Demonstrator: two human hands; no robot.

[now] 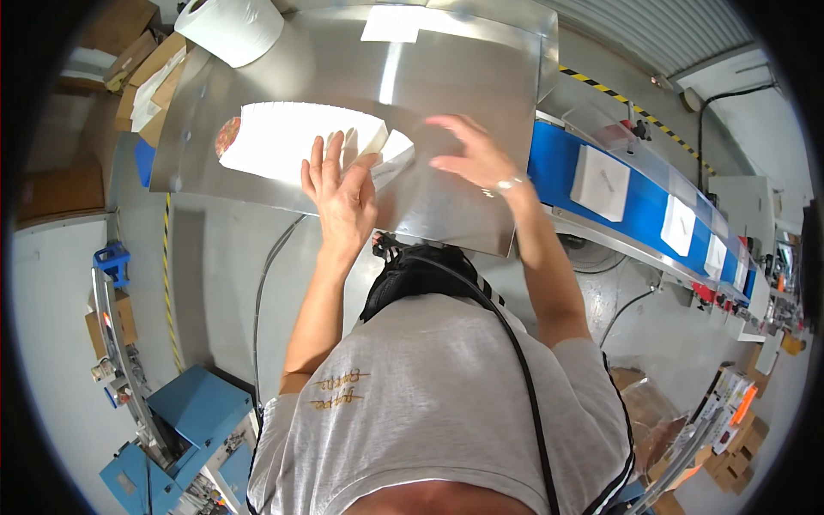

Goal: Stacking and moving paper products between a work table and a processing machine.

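Observation:
A long row of white flat packets (292,142), stacked on edge, lies across the steel table (463,215). Its left end shows a round reddish, speckled face (228,137). At the right end of the row a few packets lean over at a slant. My left hand (339,193) rests its outstretched fingers on the near right part of the row. To the right of the leaning packets, my right hand (476,161) is over the table with fingers apart, slightly blurred, and nothing shows in it.
Along the right runs a blue conveyor belt (558,159) carrying several white packets (601,183) under a clear guard. A big white roll (230,30) stands at the table's far left, beside cardboard boxes (159,81). A white sheet (390,24) lies at the far edge.

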